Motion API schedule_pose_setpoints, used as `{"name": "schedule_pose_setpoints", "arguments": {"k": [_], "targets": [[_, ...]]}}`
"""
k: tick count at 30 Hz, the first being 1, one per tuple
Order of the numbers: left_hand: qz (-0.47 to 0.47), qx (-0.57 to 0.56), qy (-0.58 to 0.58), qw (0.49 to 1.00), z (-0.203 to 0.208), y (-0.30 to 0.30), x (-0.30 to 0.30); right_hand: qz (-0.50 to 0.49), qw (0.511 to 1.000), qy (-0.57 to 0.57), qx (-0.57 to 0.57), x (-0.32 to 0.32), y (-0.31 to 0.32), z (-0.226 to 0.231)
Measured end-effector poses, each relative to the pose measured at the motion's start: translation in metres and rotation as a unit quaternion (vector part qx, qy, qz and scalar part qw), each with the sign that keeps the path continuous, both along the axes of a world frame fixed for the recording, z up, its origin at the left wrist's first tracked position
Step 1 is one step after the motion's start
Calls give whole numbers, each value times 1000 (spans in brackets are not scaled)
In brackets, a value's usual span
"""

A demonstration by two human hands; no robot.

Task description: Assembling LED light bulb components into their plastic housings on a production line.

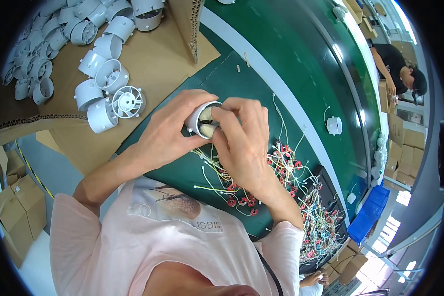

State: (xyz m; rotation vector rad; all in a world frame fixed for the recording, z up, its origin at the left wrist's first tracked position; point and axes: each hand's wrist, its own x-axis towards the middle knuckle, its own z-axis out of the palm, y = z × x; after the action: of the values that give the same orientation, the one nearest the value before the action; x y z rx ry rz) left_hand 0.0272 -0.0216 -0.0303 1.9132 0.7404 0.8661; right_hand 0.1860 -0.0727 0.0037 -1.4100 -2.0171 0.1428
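Observation:
My left hand (168, 127) is wrapped round a short white plastic fan housing (194, 121), tilted so its open end faces my right hand. The thumb and forefinger of my right hand (245, 139) reach into that opening, their tips wearing pale covers. Something small and dark shows between those tips, too hidden to name. Below my hands, several red ring-shaped coils with thin white and yellow wires (232, 202) lie on the green work surface (182, 173). Nothing connects visibly from them to the housing.
An open cardboard box (172, 47) at the left holds many white housings (102, 114). A black tray (325, 178) heaped with wired coils stands right. Beyond a pale strip, a green conveyor belt (301, 64) carries a white housing (334, 126). A blue bin (368, 214) and co-worker (398, 69) are farther right.

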Motion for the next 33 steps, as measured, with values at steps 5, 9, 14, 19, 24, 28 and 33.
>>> {"name": "schedule_pose_setpoints", "arguments": {"k": [5,9,14,19,24,28,33], "targets": [[-1,-2,-40,999,-1,0,5,-32,997,65,-38,4,-2,-1],[0,14,-33,999,-6,-3,6,-30,977,165,-133,7,-4,-6],[0,47,1,999,12,2,1,-31,959,236,-151,20,9,-16],[153,264,254,918,30,-3,-32,-201,964,150,-88,126,78,-22],[150,341,424,825,15,7,-24,-233,972,1,42,169,96,-36],[105,349,410,836,6,21,-8,-192,971,69,-127,147,32,-3],[0,264,311,913,-16,29,39,-193,940,-75,-270,143,-60,-11]]}}
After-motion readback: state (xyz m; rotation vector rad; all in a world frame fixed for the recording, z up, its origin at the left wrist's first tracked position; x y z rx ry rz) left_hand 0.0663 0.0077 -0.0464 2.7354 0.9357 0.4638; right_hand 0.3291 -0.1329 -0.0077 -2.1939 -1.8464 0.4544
